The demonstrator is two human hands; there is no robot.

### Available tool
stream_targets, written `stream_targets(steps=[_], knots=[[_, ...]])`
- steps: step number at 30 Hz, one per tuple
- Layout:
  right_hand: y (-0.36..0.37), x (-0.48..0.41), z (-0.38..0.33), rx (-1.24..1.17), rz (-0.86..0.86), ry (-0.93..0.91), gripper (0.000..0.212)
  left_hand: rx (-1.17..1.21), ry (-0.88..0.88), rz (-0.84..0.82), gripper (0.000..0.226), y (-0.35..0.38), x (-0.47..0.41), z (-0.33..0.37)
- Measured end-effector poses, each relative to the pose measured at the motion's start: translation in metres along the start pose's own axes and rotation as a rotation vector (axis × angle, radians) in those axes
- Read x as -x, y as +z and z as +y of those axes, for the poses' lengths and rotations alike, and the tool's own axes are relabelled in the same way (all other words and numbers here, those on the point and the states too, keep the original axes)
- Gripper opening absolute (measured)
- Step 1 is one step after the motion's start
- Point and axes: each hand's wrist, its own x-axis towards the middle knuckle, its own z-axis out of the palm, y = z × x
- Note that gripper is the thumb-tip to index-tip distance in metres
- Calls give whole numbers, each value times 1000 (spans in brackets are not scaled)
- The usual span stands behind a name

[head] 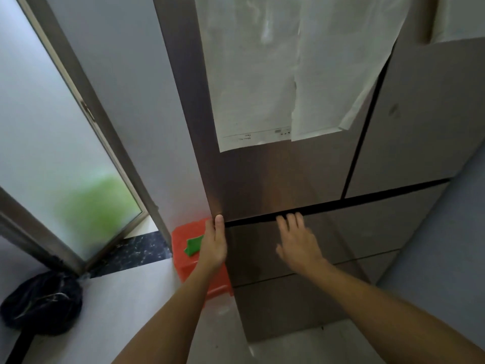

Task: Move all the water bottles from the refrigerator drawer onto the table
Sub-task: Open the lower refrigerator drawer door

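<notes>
Our left hand [215,243] rests at the closed refrigerator drawer's [367,232] top left corner, and we cannot tell its grip. Our right hand [298,243] lies flat on the front, straight fingertips at the upper gap.

Body in view: two arms, nothing else. Left hand [214,243] sits lower centre of frame, right hand [299,243] just right of it. Both hands bare. Left forearm [178,306] comes in from bottom centre, right forearm [380,298] from the lower right corner. Both are bare from wrist to frame edge. Forearms look slim at the wrist and much wider toward the bottom edge. Left thumb [219,220] shows a short, plain nail. Right hand fingers [291,222] are slightly blurred, so the nails are unreadable. Anything worn above the forearms is out of frame.
</notes>
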Motion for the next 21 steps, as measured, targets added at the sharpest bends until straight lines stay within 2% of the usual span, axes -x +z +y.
stream_targets(steps=[4,9,13,19,21], knots=[[3,0,-4,-28,18,20,76,-41,32,23,59,-2,2,6],[8,29,5,-125,81,8,70,-104,-25,60,61,-6,13,-4],[8,66,23,-239,196,-58,46,-141,-46,-71,47,-12,55,-5],[-23,119,33,-524,232,159,57,-185,8,-257,28,-21,132,14],[-39,142,38,-584,235,242,51,-202,19,-364,29,-20,165,20]])
